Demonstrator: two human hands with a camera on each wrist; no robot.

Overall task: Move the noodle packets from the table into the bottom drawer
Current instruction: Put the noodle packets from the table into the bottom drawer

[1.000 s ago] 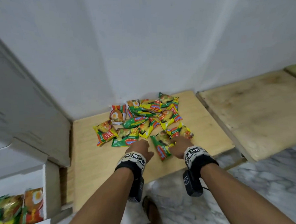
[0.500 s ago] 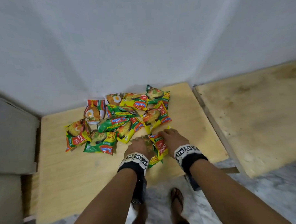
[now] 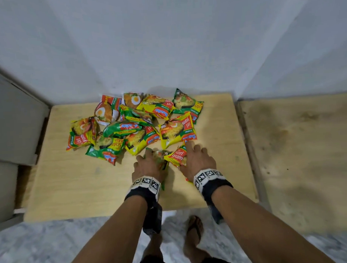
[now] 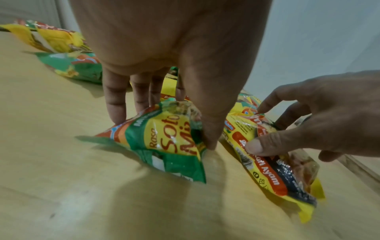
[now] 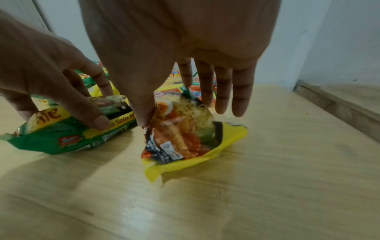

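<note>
Table, pale wood, set against a white wall. Left hand: fingers and thumb curled round one green noodle packet, near the middle of the table, toward its front edge. Right hand: thumb and forefinger pinch one yellow packet, just beside the green one; the other three fingers are spread and straight above the wood. Both packets touch the table at their lower ends. Remaining pile: about ten packets, overlapping, along the back edge from the middle toward the left; roughly four green, four yellow and two with a white-and-red face showing a fried egg, though overlaps make the count uncertain. Bottom drawer: not in view; only a grey cabinet stands off the table's left edge. Step in hand, as judged: lift both packets together. Advice: close the right hand's loose fingers under the yellow packet before lifting, since a two-finger pinch on slick wrapper may slip; hold each by its body, not its crimped end.
</note>
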